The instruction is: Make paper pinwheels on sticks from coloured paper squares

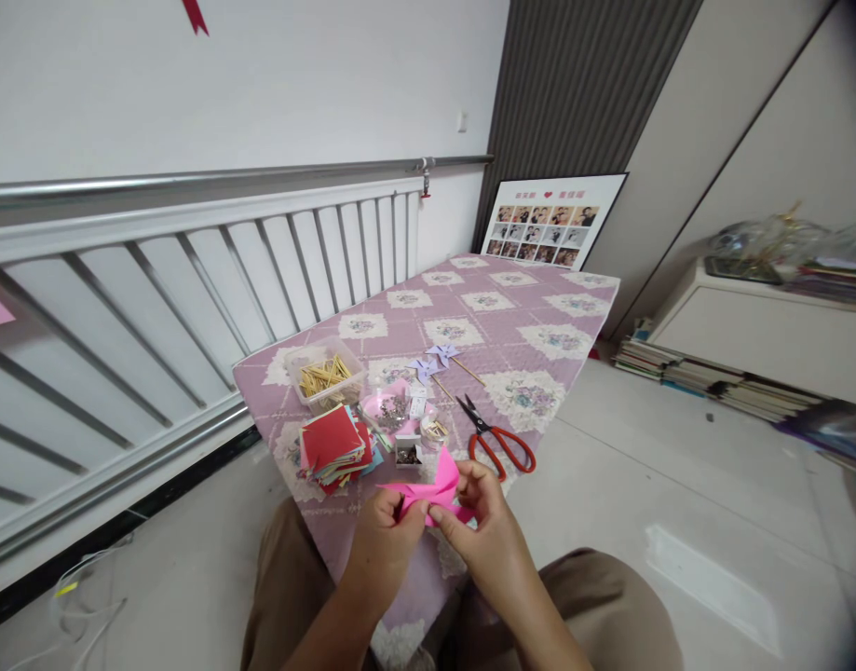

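Note:
Both of my hands pinch a folded pink paper pinwheel (pixel 434 489) just above the near end of a purple quilted mattress (pixel 497 326). My left hand (pixel 386 540) grips its left side with closed fingers. My right hand (pixel 487 531) holds the right side between thumb and fingers. Just beyond lie a stack of red and coloured paper squares (pixel 333 445), a small box of pins (pixel 407 454) and red-handled scissors (pixel 501 443). Two finished purple pinwheels on sticks (pixel 434 362) lie farther up.
A clear tub of wooden sticks (pixel 325 375) and a pink dish of small metal parts (pixel 389 408) sit near the papers. A white metal railing (pixel 190 280) runs along the left. A photo board (pixel 550 224) leans at the far end. Stacked books (pixel 707 382) lie on the floor at right.

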`<state>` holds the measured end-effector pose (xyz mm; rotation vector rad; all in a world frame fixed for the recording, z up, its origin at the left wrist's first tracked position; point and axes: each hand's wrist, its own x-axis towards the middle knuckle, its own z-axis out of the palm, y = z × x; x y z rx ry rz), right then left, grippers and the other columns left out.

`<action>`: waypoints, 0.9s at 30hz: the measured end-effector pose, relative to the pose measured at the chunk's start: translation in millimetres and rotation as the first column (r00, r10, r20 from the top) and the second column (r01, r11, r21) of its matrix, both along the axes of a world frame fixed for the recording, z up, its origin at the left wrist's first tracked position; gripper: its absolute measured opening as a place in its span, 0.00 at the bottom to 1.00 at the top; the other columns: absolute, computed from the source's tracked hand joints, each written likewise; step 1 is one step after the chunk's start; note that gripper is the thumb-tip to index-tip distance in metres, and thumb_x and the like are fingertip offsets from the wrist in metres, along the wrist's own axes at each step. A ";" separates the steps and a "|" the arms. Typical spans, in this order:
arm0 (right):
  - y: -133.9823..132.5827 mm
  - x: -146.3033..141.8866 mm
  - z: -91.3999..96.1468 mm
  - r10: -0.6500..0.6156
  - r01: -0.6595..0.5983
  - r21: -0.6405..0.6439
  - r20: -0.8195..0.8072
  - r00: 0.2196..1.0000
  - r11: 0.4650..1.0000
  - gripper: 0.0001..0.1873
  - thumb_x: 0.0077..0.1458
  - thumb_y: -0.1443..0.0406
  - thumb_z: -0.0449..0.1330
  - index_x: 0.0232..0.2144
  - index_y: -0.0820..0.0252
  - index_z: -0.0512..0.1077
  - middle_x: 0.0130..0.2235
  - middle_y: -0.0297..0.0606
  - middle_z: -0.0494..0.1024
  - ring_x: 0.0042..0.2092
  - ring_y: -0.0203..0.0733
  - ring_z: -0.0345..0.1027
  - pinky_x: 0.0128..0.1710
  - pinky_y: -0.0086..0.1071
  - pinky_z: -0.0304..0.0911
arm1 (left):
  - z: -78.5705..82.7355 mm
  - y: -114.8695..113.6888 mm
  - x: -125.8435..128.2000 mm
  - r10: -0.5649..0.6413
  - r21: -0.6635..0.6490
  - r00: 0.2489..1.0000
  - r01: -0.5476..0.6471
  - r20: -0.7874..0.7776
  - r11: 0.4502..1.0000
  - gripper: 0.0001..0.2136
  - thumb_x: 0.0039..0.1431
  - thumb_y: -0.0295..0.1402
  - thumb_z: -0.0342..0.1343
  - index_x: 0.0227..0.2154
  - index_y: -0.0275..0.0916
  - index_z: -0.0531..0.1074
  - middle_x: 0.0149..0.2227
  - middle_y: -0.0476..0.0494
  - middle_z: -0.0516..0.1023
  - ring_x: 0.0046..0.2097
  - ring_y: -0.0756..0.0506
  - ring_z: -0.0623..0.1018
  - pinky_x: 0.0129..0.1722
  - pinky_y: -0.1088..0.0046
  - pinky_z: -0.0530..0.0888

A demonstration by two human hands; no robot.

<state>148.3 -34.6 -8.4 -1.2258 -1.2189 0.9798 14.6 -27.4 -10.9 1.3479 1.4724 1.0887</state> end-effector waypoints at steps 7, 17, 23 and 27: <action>-1.1 2.5 6.6 0.155 -0.157 -0.050 -0.040 0.987 0.986 0.15 0.49 0.62 0.63 0.41 0.59 0.71 0.36 0.37 0.77 0.36 0.42 0.68 0.37 0.32 0.62 | -0.2 0.6 -5.8 -0.106 0.024 0.994 0.105 0.009 0.994 0.07 0.51 0.32 0.52 0.21 0.37 0.70 0.22 0.50 0.70 0.27 0.50 0.67 0.29 0.75 0.63; -1.9 4.5 1.5 0.171 -0.171 -0.060 -0.009 0.985 0.983 0.09 0.50 0.60 0.63 0.30 0.61 0.76 0.29 0.35 0.76 0.33 0.41 0.66 0.36 0.32 0.60 | -0.4 1.5 -9.0 -0.132 0.153 0.990 0.137 -0.043 0.979 0.07 0.47 0.27 0.51 0.26 0.37 0.75 0.25 0.48 0.75 0.28 0.48 0.73 0.30 0.75 0.67; -2.6 5.1 -5.9 0.170 -0.172 -0.042 -0.034 0.985 0.984 0.09 0.51 0.60 0.63 0.31 0.61 0.77 0.30 0.36 0.77 0.33 0.41 0.66 0.36 0.32 0.61 | -3.1 -1.9 -10.7 -0.113 0.170 0.988 0.130 -0.104 0.977 0.10 0.47 0.24 0.50 0.28 0.39 0.75 0.26 0.49 0.77 0.28 0.49 0.74 0.29 0.75 0.66; -3.0 6.0 -10.6 0.171 -0.173 -0.051 -0.040 0.985 0.984 0.10 0.51 0.60 0.63 0.32 0.60 0.78 0.30 0.36 0.77 0.33 0.42 0.67 0.36 0.33 0.62 | -6.2 -1.7 -9.8 -0.101 0.157 0.985 0.122 -0.138 0.980 0.06 0.47 0.26 0.51 0.25 0.38 0.73 0.23 0.50 0.73 0.26 0.49 0.71 0.28 0.75 0.65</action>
